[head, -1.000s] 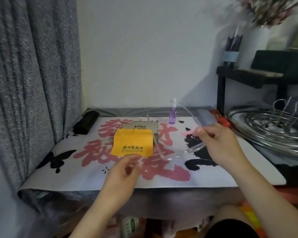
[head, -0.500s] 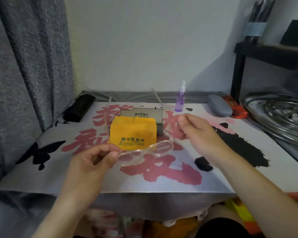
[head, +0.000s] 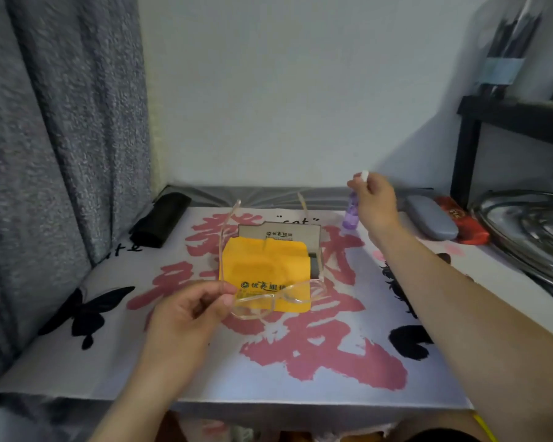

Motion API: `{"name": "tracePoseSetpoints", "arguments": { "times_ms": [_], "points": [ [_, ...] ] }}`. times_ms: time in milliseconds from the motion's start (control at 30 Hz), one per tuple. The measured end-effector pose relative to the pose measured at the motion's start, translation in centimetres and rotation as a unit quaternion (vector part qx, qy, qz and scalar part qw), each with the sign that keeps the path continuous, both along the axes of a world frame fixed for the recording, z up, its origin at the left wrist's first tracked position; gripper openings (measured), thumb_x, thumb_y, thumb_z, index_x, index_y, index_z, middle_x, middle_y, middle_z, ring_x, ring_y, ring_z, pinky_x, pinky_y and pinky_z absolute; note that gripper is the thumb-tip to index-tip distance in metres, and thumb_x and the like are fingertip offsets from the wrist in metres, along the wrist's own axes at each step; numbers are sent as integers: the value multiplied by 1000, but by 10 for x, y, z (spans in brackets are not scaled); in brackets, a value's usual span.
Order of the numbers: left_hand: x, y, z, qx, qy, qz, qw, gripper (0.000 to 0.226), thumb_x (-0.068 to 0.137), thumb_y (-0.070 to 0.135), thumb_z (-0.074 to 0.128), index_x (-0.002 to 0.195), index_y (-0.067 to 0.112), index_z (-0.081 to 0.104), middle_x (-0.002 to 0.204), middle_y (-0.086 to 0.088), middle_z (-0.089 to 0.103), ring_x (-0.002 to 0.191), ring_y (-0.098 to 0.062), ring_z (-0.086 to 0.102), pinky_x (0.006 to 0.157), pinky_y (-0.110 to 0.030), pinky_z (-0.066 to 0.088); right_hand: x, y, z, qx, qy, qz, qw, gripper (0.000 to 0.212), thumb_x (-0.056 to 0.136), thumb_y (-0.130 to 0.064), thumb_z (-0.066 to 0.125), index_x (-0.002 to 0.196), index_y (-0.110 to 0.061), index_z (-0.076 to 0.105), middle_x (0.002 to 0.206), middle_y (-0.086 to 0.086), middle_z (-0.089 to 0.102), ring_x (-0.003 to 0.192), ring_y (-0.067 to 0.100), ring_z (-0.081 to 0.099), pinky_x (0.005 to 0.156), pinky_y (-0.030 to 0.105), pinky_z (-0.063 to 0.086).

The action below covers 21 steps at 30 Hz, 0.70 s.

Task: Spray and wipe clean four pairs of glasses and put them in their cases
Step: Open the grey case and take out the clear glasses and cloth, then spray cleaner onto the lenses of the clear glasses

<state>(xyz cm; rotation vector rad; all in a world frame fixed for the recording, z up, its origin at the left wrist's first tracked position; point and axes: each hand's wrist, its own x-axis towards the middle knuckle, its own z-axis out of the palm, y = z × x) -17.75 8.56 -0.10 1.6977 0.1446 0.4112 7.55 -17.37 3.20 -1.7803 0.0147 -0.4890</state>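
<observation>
Left hand (head: 190,309) low and near the body, forearm coming up from the bottom edge, palm turned inward, thumb and forefinger pinched on the end of the clear glasses (head: 276,299) frame, other fingers curled. Right arm stretched far forward across the frame, bare forearm, wrist slightly bent, right hand (head: 375,199) fingers closed around the top of the purple spray bottle (head: 351,215).

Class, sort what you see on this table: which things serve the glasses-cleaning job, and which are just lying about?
Job: clear glasses in left hand; spray bottle at right hand; yellow cloth; grey case; black case.

Lying about: metal rack; red packet; curtain.
</observation>
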Motion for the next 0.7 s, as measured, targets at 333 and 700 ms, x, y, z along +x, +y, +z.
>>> {"name": "tracePoseSetpoints", "arguments": {
  "times_ms": [333,700],
  "points": [
    [-7,-1,0,-4,-6,23,1000,16,94,10,67,100,21,77,96,9,78,95,-11,73,88,-28,54,-160,8,23,-15,-103,114,988,19,107,-29,41,119,-19,52,90,-9,67,82,3,65,76,19,54],
    [-58,-24,1,-51,-84,96,991,17,94,11,68,96,25,77,96,10,78,90,-5,70,84,-16,53,-307,11,-6,213,7,327,921,11,99,-24,51,98,-15,59,78,13,63,68,27,56,64,33,49]
  ]
}}
